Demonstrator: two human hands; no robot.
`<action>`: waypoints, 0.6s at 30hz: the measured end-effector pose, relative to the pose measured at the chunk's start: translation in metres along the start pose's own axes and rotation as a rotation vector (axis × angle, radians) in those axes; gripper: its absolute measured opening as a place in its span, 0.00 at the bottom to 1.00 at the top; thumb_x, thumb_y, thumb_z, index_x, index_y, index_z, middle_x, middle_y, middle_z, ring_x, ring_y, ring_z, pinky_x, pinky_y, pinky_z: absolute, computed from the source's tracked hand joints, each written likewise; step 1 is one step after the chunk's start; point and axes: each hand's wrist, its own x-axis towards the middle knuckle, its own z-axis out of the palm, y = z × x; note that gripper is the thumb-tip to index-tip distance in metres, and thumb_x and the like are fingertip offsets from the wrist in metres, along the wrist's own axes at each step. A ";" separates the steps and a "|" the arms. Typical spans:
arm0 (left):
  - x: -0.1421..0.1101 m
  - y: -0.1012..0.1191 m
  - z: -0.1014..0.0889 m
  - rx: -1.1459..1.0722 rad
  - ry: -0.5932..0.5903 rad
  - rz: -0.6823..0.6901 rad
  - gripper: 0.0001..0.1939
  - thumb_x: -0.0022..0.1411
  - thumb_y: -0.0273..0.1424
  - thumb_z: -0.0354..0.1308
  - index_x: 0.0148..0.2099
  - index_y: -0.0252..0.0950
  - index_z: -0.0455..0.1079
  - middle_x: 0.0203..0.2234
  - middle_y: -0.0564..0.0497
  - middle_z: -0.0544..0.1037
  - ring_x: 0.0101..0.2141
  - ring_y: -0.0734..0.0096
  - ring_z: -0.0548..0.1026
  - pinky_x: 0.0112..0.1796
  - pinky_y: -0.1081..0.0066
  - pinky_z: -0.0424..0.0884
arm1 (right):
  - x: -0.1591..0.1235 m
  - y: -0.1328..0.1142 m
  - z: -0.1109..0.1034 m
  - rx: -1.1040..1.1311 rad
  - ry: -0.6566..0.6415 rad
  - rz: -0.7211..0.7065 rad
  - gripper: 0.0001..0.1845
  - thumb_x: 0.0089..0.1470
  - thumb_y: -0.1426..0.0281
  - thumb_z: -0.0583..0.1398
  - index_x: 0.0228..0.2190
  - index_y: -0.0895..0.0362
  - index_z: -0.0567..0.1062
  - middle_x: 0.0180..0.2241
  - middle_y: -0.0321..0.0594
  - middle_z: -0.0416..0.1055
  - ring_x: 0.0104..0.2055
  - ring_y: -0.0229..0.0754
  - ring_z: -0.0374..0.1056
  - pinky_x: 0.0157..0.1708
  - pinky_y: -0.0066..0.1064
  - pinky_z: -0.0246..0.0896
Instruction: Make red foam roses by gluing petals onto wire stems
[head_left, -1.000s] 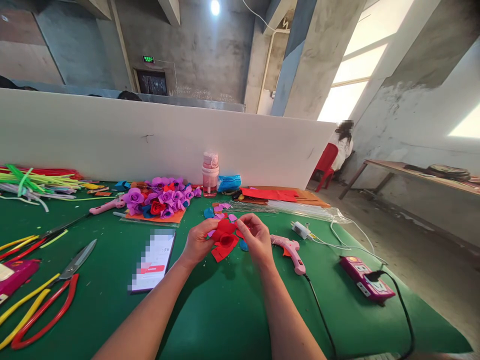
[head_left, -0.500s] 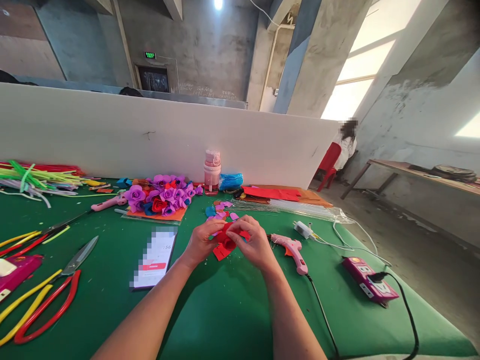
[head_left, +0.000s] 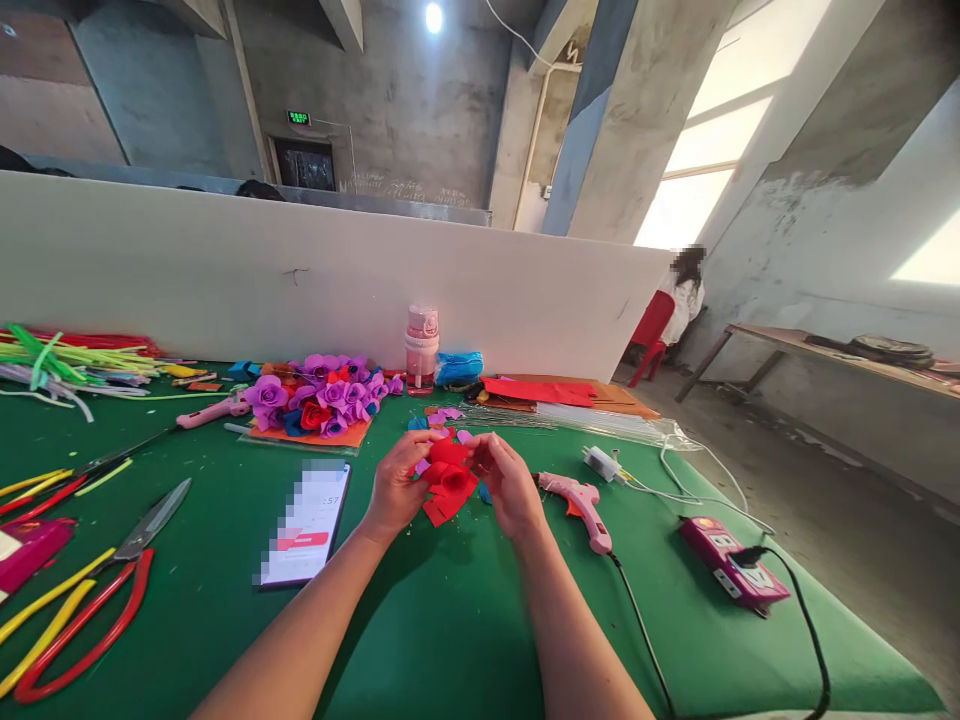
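Observation:
My left hand (head_left: 397,485) is closed on the left side of a red paper flower (head_left: 450,480), a rolled rose shape, held above the table. At its upper right edge, my right hand (head_left: 511,488) has its bent fingertips pinched against a petal. Square red pieces lie beneath the flower and are partly hidden by it. Just beyond the hands are loose purple and blue petals (head_left: 448,413). To the right of my right hand rests a pink glue gun (head_left: 581,502) with a black cord.
Left of my hands lie a phone (head_left: 311,525) and large red-and-yellow-handled scissors (head_left: 154,520). Finished purple flowers (head_left: 341,395), a pink bottle (head_left: 421,350) and red sheets (head_left: 536,390) line the white partition (head_left: 337,270). A purple power strip (head_left: 735,565) sits at right.
My right hand has drawn back to the right from across the flower, so its rolled centre and petals show more. My left hand keeps its hold.

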 end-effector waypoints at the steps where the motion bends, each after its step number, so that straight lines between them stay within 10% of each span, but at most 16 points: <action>1: 0.000 0.001 0.000 0.003 0.018 -0.004 0.07 0.60 0.34 0.58 0.37 0.36 0.72 0.39 0.46 0.76 0.39 0.67 0.75 0.39 0.69 0.72 | -0.001 0.000 0.002 0.016 -0.033 0.000 0.21 0.49 0.50 0.59 0.28 0.55 0.74 0.29 0.38 0.69 0.31 0.39 0.63 0.33 0.29 0.58; 18: -0.005 0.003 0.009 -0.036 -0.116 -0.046 0.08 0.59 0.36 0.58 0.36 0.37 0.73 0.35 0.47 0.76 0.37 0.66 0.74 0.39 0.69 0.70 | -0.008 -0.011 0.002 -0.085 -0.101 -0.056 0.12 0.50 0.59 0.60 0.27 0.56 0.73 0.26 0.35 0.66 0.29 0.37 0.62 0.31 0.27 0.58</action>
